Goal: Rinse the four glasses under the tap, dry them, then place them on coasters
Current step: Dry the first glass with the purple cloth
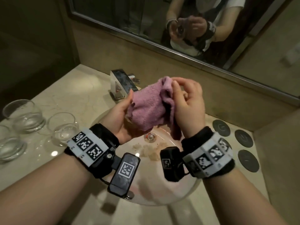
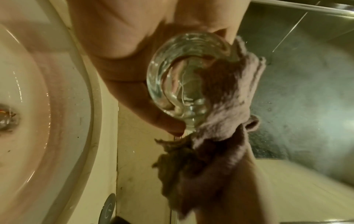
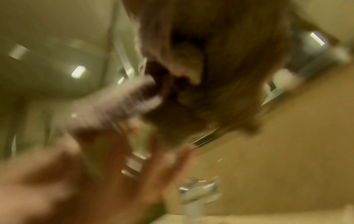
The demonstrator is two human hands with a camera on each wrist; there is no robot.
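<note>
A clear round glass (image 2: 172,78) lies on its side in my left hand (image 1: 125,108), above the basin. My thumb and palm cup it. A purple cloth (image 1: 146,108) wraps the glass and hides it in the head view. My right hand (image 1: 186,98) has curled fingers and pinches a fold of the cloth at the glass's far end. Three more glasses stand on the counter at the left: one at the back (image 1: 24,114), one near my wrist (image 1: 62,127), one at the edge (image 1: 9,143). Three dark round coasters (image 1: 243,138) lie on the counter at the right. The right wrist view is blurred.
A chrome tap (image 1: 121,85) stands behind the cloth, with no water running. The round basin (image 1: 162,189) with its drain (image 1: 150,136) lies under both hands. A mirror (image 1: 113,21) runs along the back wall. A side wall closes the counter at the right.
</note>
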